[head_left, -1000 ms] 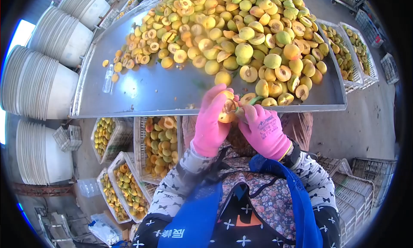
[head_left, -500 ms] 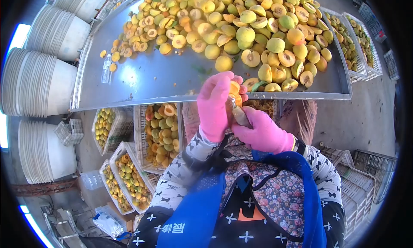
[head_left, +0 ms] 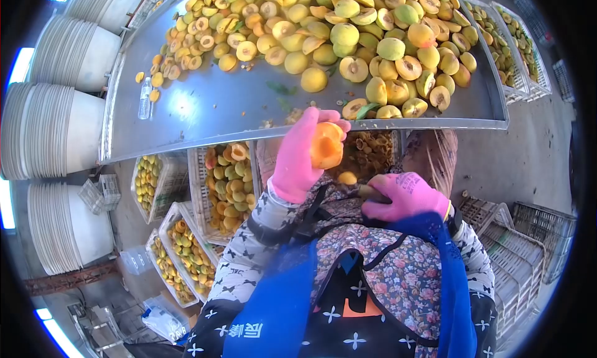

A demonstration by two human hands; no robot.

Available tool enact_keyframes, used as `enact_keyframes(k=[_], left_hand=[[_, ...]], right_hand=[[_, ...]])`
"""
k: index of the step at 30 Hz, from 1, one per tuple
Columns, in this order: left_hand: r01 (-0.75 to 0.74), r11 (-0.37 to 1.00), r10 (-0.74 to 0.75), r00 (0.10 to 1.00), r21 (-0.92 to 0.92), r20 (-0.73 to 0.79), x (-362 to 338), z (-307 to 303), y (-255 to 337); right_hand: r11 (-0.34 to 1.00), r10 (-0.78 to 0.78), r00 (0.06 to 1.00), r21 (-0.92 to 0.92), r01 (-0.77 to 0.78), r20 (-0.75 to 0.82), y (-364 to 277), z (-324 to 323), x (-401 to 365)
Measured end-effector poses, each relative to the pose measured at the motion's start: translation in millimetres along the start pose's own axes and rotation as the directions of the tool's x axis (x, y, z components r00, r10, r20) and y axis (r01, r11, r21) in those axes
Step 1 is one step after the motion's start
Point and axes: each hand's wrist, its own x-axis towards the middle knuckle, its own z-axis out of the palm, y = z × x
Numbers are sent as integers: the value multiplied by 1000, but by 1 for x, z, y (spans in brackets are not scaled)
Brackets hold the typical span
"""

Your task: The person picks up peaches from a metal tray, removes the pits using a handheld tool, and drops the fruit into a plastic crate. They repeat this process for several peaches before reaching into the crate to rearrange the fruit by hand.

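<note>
My left hand point(head_left: 297, 159), in a pink glove, holds a peach half point(head_left: 327, 145) with its hollowed orange cut face showing, just past the table's near edge. My right hand point(head_left: 405, 197), also gloved in pink, is closed lower down near my lap around the handle of a pitting knife point(head_left: 375, 192); the blade is hardly visible. Between the hands, lower down, shows a small yellow-orange fruit piece point(head_left: 347, 178). Below the table edge a crate of pits and scraps point(head_left: 368, 150) sits between my legs. Halved peaches point(head_left: 348, 35) are heaped on the metal table point(head_left: 211, 112).
A clear plastic bottle point(head_left: 145, 99) stands at the table's left. Crates of peach halves point(head_left: 230, 190) sit below on the left, with more crates point(head_left: 507, 47) at the right. Stacked white tubs point(head_left: 43, 131) line the far left; empty crates point(head_left: 510, 258) are stacked lower right.
My right hand has drawn the knife down and right, away from the peach half. My left hand has turned that half so its hollow shows.
</note>
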Motion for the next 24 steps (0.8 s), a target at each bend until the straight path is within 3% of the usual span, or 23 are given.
enact_keyframes(k=[1,2,3,4,8,9,10,12,14,17,24], left_hand=[[-42,996,43,999,80,-12,-2,-1,0],[171,954,-188,981,-246,-47,-3,-2,4],[206,939,-227,973,-275,-48,-3,-3,6],[237,923,-264,963,-305,-51,-4,-4,8],[319,873,-337,941,-369,17,-9,-18,15],[126,984,-125,992,-124,14,-13,-18,12],[-93,988,85,994,125,67,-16,-18,9],[-114,978,104,992,175,65,-18,-16,10],[270,934,-287,957,-235,-39,-18,-11,17],[282,953,-290,955,-110,-61,-19,-18,9],[317,946,-322,942,-61,-91,-24,-21,-5]], right_hand=[[999,38,996,16,-36,-87,0,2,-2],[997,71,983,33,-66,-170,0,5,0],[995,99,963,50,-89,-250,0,6,3],[999,-13,933,27,24,-360,0,6,5],[957,-274,772,-241,162,-573,10,12,22],[945,-300,775,-283,162,-556,8,11,25],[931,-324,778,-325,163,-538,5,10,27],[910,-351,793,-381,163,-498,4,10,31],[899,-353,818,-407,161,-455,6,12,34],[870,-327,850,-482,102,-412,4,12,31],[914,-199,891,-406,18,-408,21,28,35]])
